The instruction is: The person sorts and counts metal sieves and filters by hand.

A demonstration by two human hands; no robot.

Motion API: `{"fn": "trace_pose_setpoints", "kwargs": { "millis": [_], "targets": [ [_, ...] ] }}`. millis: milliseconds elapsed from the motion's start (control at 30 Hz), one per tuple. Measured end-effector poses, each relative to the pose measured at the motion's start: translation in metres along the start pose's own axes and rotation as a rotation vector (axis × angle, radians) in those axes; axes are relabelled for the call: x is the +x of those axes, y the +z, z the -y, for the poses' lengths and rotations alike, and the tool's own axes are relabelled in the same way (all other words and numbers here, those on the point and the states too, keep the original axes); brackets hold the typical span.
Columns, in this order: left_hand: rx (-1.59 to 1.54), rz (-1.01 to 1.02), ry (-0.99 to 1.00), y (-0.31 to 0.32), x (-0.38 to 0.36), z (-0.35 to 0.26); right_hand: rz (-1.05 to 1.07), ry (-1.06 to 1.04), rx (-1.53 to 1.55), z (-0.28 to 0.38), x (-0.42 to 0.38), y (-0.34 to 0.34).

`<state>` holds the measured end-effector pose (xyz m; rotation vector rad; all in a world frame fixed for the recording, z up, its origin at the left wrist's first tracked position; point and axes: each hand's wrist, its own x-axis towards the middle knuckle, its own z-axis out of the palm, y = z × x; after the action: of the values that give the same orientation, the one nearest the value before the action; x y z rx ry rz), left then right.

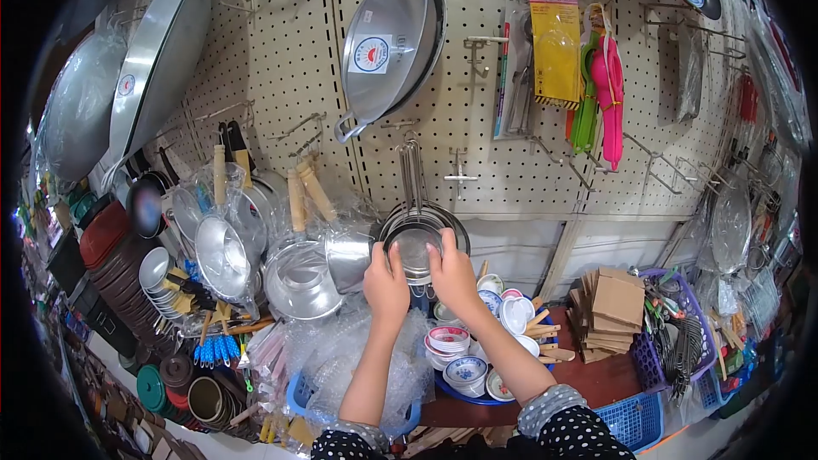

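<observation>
Several round metal strainers hang by their long wire handles on the pegboard. My left hand holds the left side of the front strainer's rim, thumb pointing up. On the right side of that rim is my right hand, its thumb on the near edge and fingers around the outside. The mesh bowl shows between the two hands. Just left of my left hand is a shiny metal pan with other pans beside it.
A large wok hangs above on the pegboard. Below are bowls in a blue basin, bubble wrap, stacked cardboard pieces and a purple basket of utensils. Metal hooks stick out nearby.
</observation>
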<state>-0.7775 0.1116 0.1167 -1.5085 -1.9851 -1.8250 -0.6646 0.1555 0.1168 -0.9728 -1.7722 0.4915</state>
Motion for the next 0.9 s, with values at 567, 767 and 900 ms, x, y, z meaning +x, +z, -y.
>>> {"fn": "trace_pose_setpoints", "kwargs": {
  "millis": [567, 767, 900],
  "targets": [
    [0.231, 0.002, -0.003, 0.046, 0.028, 0.037, -0.108, -0.040, -0.263, -0.026, 0.025, 0.028],
    [0.246, -0.088, -0.010, 0.048, 0.023, 0.035, -0.074, -0.045, -0.494, -0.026, 0.027, 0.029],
    [0.496, 0.050, 0.039, 0.042, 0.019, 0.030, -0.043, -0.027, -0.603, -0.029, 0.031, 0.026]
  ]
}}
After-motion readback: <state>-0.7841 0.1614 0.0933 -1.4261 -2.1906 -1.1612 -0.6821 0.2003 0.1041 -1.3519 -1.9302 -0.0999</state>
